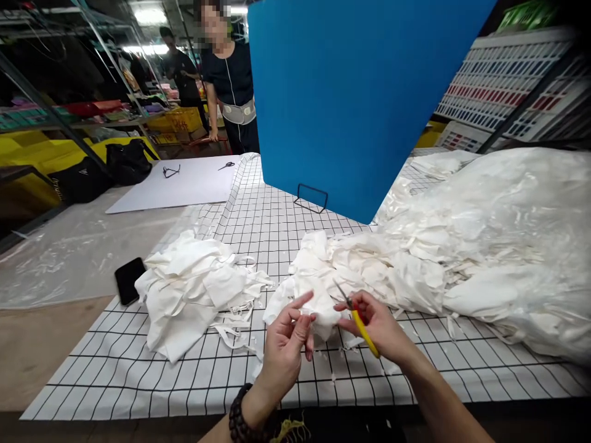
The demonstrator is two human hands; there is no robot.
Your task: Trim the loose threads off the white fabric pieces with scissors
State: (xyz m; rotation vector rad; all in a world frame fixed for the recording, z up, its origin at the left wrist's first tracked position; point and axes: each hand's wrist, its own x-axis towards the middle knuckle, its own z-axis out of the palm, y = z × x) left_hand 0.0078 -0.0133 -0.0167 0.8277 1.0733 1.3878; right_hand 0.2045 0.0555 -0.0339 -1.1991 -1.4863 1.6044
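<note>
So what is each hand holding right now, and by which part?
The left hand pinches a white fabric piece at its near edge. The right hand grips yellow-handled snips by the handle, blades toward the fabric.

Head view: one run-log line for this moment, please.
left hand: pinches white fabric piece | right hand: holds yellow-handled snips | fabric heaps both sides on checked cloth

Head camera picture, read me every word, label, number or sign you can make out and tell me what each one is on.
No text reads clearly.
Yellow crate: dark marks on its front, too blurred to read.
Colour sample chart: rows of swatches, any captions too small.
Green sign above it: blurred.
Black bag: small emblem, unreadable.
Phone, blue board, yellow snips: no print visible.
</note>
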